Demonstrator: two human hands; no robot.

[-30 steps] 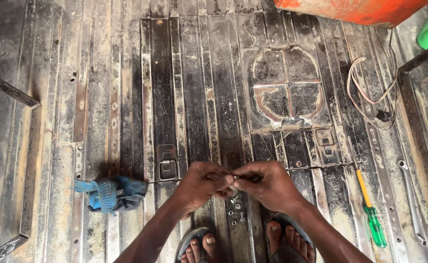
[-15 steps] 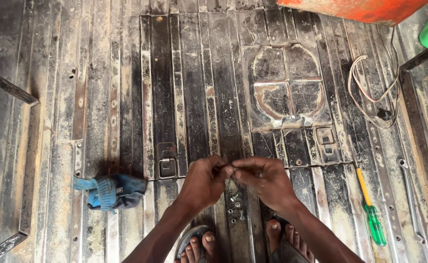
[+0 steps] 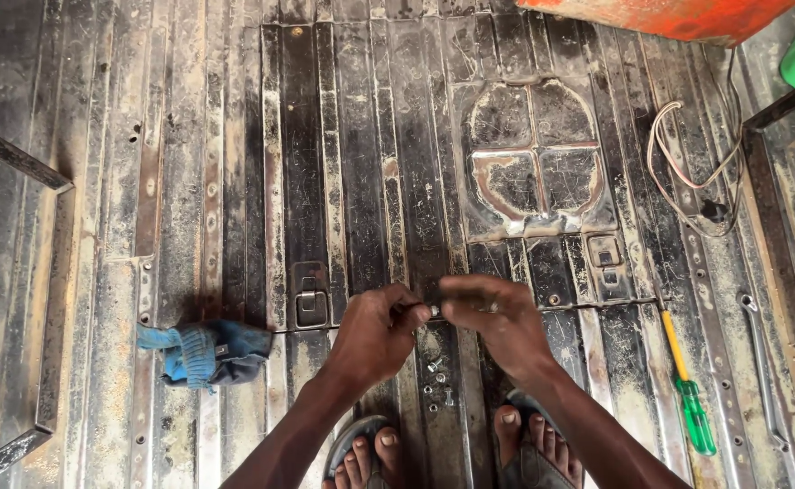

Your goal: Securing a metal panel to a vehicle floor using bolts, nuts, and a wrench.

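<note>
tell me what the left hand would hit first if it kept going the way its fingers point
The left hand points right, at the right hand. It would meet those fingers almost at once; the small metal piece pinched between them may come first, though depth is unclear.

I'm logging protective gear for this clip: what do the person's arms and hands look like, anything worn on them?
Both forearms are bare, with no sleeves in view. The left hand and right hand wear no gloves; no rings, watch or bands can be seen.
</note>
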